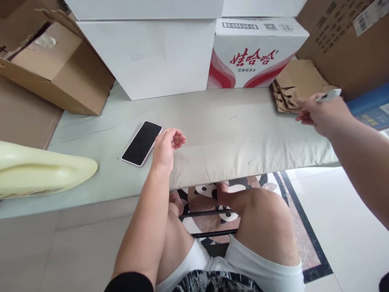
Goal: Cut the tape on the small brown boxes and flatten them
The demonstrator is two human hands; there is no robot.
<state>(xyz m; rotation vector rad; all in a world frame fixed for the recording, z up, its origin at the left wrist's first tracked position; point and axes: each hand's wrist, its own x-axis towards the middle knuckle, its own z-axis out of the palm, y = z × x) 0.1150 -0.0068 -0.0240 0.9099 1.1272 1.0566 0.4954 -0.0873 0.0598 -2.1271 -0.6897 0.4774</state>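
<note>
My left hand hovers over the cloth-covered table, just right of a black-screened phone with a light case. Its fingers are loosely curled and apart, with nothing between them. On the right, my right hand grips a small grey and white object that sticks out above the thumb side; what it is I cannot make out. Below and behind that hand lies a stack of folded brown cardboard.
White boxes and a red-and-white printed box line the back. An open brown carton stands back left, a pale yellow object front left. A large brown carton and a blue item are at the right.
</note>
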